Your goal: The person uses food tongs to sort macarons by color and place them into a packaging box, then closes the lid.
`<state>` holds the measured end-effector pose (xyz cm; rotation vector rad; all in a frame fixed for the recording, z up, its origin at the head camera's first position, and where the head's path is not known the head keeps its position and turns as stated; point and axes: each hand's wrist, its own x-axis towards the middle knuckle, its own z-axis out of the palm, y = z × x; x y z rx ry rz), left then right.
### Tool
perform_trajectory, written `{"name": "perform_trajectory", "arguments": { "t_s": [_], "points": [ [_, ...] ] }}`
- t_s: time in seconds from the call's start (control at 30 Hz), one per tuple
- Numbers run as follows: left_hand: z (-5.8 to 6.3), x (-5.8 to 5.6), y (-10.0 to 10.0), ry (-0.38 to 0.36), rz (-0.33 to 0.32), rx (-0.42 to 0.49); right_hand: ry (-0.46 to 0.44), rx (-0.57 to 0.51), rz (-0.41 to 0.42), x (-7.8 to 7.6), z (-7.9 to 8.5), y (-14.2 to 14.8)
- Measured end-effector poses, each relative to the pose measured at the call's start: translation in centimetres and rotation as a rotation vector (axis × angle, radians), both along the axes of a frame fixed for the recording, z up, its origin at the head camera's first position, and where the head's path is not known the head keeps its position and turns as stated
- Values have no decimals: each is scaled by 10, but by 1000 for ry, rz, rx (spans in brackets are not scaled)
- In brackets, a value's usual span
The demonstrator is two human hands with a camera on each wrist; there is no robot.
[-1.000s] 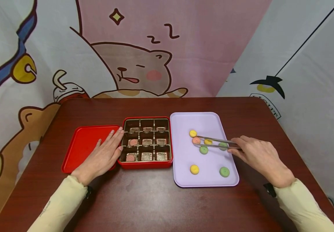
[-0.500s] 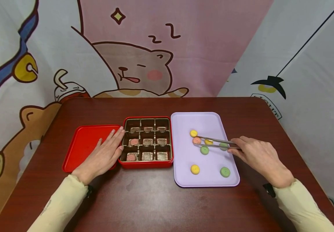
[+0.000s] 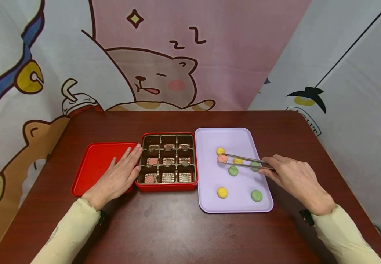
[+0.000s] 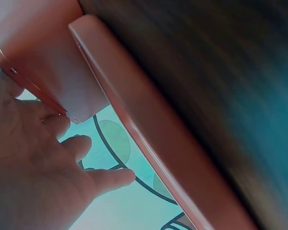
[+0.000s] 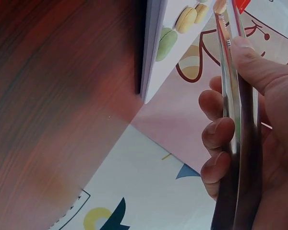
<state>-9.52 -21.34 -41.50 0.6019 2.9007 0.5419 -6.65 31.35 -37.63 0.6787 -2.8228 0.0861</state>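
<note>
Pink macaron (image 3: pixel 222 158) between metal tongs (image 5: pixel 248 124); right-hand grip (image 3: pixel 297 178) pinching tongs, left hand (image 3: pixel 116 178) straight-fingered against red box (image 3: pixel 166 188).

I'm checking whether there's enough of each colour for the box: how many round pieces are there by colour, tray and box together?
Yellow pieces: 3, all on the tray
Green pieces: 3, all on the tray
Pink pieces: 3, 2 in the box and 1 between the tips of the tongs
Total: 9
</note>
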Motion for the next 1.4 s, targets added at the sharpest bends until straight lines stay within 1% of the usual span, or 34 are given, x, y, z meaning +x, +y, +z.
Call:
{"name": "perform_trajectory", "arguments": {
  "t_s": [0.43,0.77,0.9,1.1,1.4],
  "points": [
    [0,0,0,8,-4,-20,57,-32,8,0,3,-6],
    [0,0,0,27,-11,-16,45,-49,-13,-1,7,-15],
    [0,1,0,25,-9,-14,44,-54,-13,-2,9,-18],
    [0,1,0,9,-3,-11,47,-33,-28,-3,13,-25],
    [0,1,1,11,-2,-7,78,-43,0,-6,16,-31]
  ]
}}
